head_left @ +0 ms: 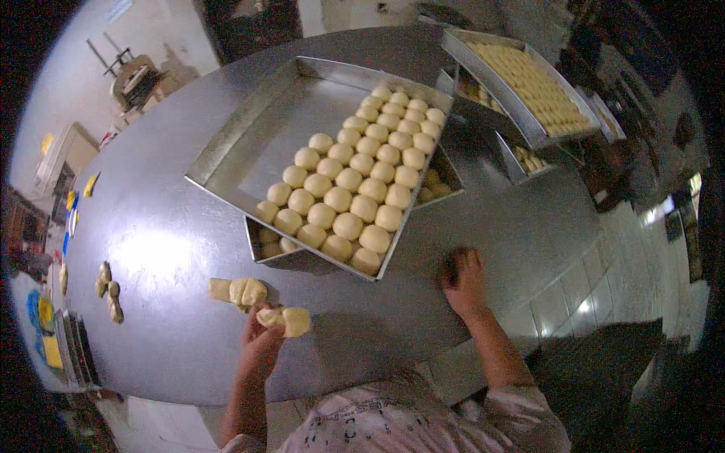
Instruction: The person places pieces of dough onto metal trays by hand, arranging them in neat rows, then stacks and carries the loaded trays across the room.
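Observation:
My left hand is closed around a strip of pale dough, whose flat end sticks out to the right of the fingers. Just beyond it, another thick, folded piece of dough lies on the metal table. My right hand is cupped down at the table, right of the trays, with its fingers curled under. Whatever it may cover is hidden. Ahead, a large metal tray carries rows of round dough balls on its right side, while its left part shows bare metal.
Beneath the large tray sits another tray with dough balls. More filled trays are stacked at the far right. Small dough pieces lie at the left of the round-looking metal table. Tiled floor shows at the right.

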